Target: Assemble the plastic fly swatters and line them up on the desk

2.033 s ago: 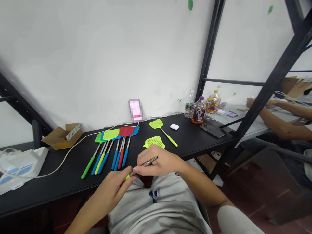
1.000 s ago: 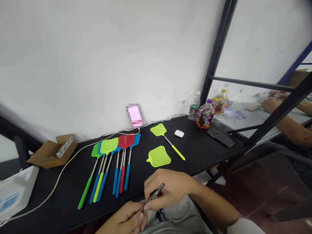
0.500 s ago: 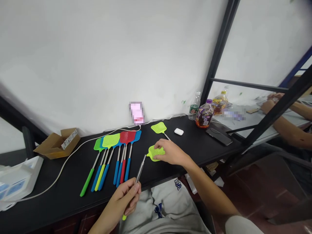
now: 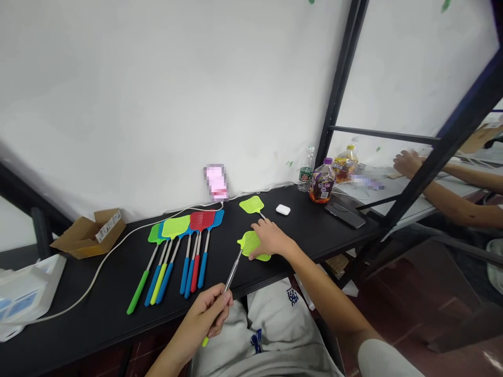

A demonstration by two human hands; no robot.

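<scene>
My left hand [image 4: 208,313] is closed round a thin metal rod with a yellow-green grip [image 4: 228,285]; the rod's tip points up toward a loose yellow-green swatter head [image 4: 251,243] on the black table [image 4: 98,309]. My right hand [image 4: 271,238] rests on that head, fingers curled over its right side and pinching it. A finished yellow-green fly swatter [image 4: 252,205] lies just behind my right hand. A row of several finished swatters [image 4: 183,246] in green, blue, yellow and red lies to the left.
A white earbud case [image 4: 283,210], a dark phone [image 4: 345,214] and bottles [image 4: 321,183] sit at the table's right end. A cardboard box [image 4: 88,233], a white cable [image 4: 102,262] and white packets [image 4: 23,290] lie left. Another person's arms [image 4: 444,191] work at the adjoining table beyond a black rack post [image 4: 424,173].
My right hand let go of the rod and reached forward onto the loose swatter head. My left hand kept the rod and swung its tip up toward that head.
</scene>
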